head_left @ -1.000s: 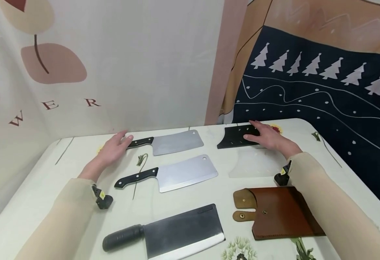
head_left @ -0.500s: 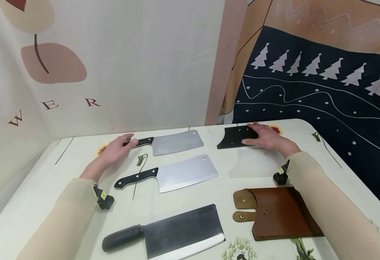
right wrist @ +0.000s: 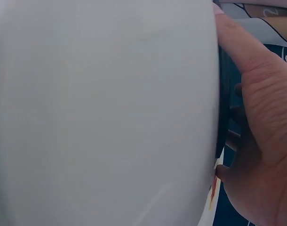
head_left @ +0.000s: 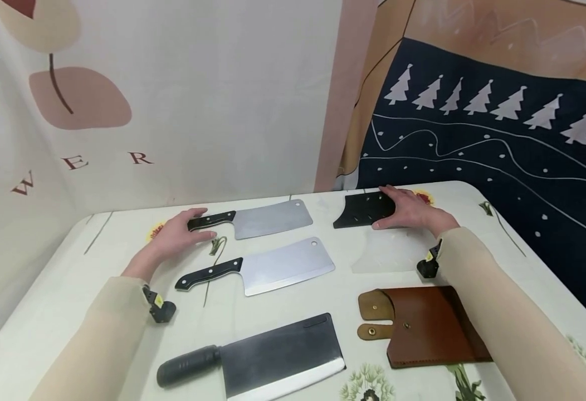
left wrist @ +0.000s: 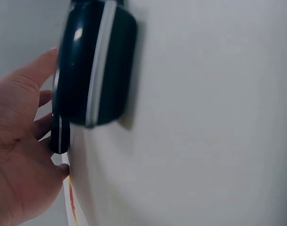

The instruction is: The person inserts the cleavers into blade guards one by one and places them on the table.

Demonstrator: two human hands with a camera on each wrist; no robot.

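A cleaver (head_left: 273, 219) with a riveted black handle lies flat at the back of the table. My left hand (head_left: 175, 236) is around its handle (head_left: 210, 220), fingers behind it and thumb spread apart in front. In the left wrist view, the left hand (left wrist: 21, 141) is beside the back cleaver's handle, whose end (left wrist: 59, 134) shows behind a nearer black handle (left wrist: 94, 66). A black blade sheath (head_left: 363, 210) lies to the right. My right hand (head_left: 413, 210) spans its right end, thumb at the front edge, fingers at the back; contact pressure cannot be told.
A similar cleaver (head_left: 289, 266) lies in the middle, and a dark-bladed cleaver (head_left: 280, 352) in front. A translucent white sheath (head_left: 388, 252) lies before the black one. A brown leather sheath (head_left: 425, 328) is under my right forearm. Fabric (head_left: 223, 111) hangs behind the table.
My left hand has moved slightly right and its thumb has spread from over the handle to in front. My right thumb has shifted to the black sheath's front edge. The cleavers stay put.
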